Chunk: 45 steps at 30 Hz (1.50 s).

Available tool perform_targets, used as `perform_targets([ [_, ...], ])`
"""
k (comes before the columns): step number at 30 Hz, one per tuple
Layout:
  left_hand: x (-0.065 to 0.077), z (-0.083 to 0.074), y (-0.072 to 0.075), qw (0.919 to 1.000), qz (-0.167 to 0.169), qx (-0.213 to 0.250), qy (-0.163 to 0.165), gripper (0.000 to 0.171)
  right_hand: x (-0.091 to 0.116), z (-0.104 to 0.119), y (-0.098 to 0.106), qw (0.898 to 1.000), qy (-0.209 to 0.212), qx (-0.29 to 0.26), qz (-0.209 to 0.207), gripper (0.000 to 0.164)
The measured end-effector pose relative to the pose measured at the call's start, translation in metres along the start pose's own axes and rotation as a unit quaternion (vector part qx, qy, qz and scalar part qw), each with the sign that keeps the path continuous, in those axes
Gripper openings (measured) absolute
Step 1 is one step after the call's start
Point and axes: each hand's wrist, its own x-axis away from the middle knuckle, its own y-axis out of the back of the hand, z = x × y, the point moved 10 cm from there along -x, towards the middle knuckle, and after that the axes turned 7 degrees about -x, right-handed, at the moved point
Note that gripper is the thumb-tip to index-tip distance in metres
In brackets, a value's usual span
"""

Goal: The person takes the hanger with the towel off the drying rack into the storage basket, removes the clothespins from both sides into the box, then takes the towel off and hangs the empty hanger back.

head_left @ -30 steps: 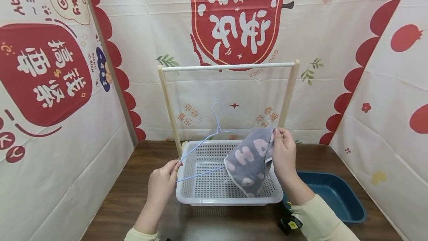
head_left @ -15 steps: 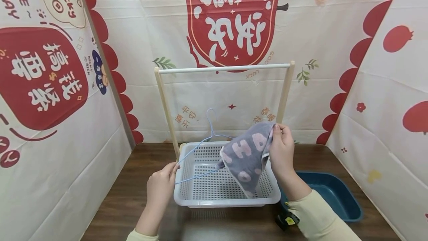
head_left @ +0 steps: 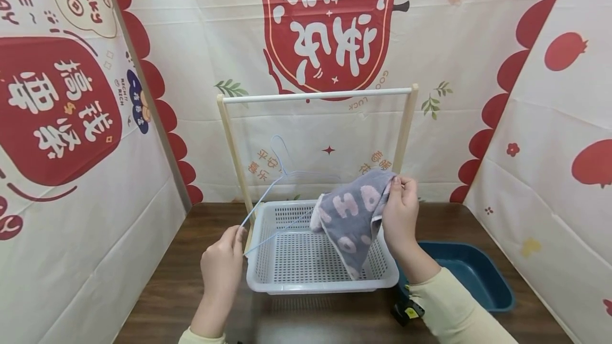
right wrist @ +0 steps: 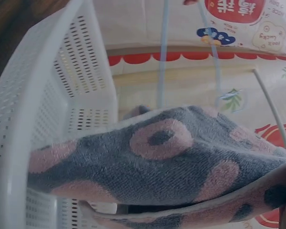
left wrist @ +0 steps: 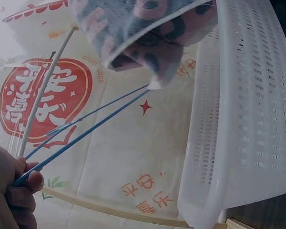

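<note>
My left hand grips one end of a light blue wire clothes hanger, its hook pointing up and away. The hanger's other end runs behind a grey towel with pink letters. My right hand pinches the towel's upper right corner between thumb and fingers, and the cloth droops to a point over a white slotted basket. In the left wrist view the towel hangs around the hanger's far end. From the right wrist view, the towel is folded over, with an opening between its layers.
A wooden rack with a white rod stands behind the basket. On the right sits a dark teal tub, partly behind my right forearm. All stand on a dark wood table, with printed cloth walls on three sides.
The hanger has tilted, its hook swinging to the left and upward. My left hand has shifted slightly left. The towel stays in my right hand, its left edge bunched a little differently.
</note>
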Motion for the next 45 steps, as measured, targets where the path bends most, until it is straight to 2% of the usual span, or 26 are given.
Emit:
perform_targets([
  [8,-0.001,0.002,0.008,0.9992,-0.025,0.032,0.005,0.004,0.003,-0.026,-0.006,0.996,-0.039,0.076,0.033,0.035],
  [19,-0.003,0.0,0.014,0.9979,-0.03,0.057,0.013,0.005,0.004,-0.052,-0.016,0.981,-0.064,0.159,0.094,0.033],
  [27,-0.007,-0.001,0.014,0.9973,-0.025,0.067,0.017,0.005,0.001,-0.059,-0.027,0.982,-0.05,0.108,0.149,0.03],
  [36,-0.019,-0.003,0.012,0.9974,-0.019,0.068,0.007,0.005,0.01,-0.064,-0.022,0.953,-0.059,0.213,0.208,0.036],
  [45,-0.038,-0.003,0.009,0.9961,-0.006,0.088,-0.004,0.003,0.02,-0.062,-0.015,0.918,-0.019,0.309,0.247,0.041],
])
